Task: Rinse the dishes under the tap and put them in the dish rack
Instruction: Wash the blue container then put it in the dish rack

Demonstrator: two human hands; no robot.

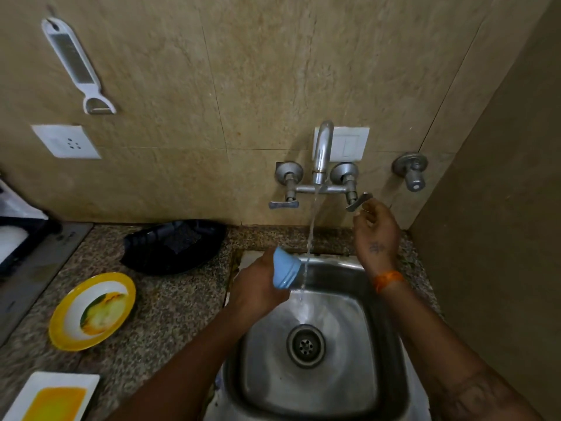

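Observation:
My left hand [258, 287] grips a light blue cup [285, 268], tilted on its side over the steel sink [379, 344], just left of the falling water stream [309, 244]. The tap [321, 153] on the wall is running. My right hand [375, 229] is raised at the tap's right lever handle [358, 202], fingertips touching it. A round yellow-rimmed plate [91, 311] with food residue lies on the counter to the left. A white rectangular dish [51, 396] with yellow sauce sits at the bottom left. A black dish rack [173, 246] stands behind the plate.
The speckled granite counter [170, 314] runs left of the sink. A second valve [411, 171] sticks out of the wall at right. A white grater [76, 62] hangs on the tiled wall above a socket [65, 141]. A brown side wall [501, 208] closes the right.

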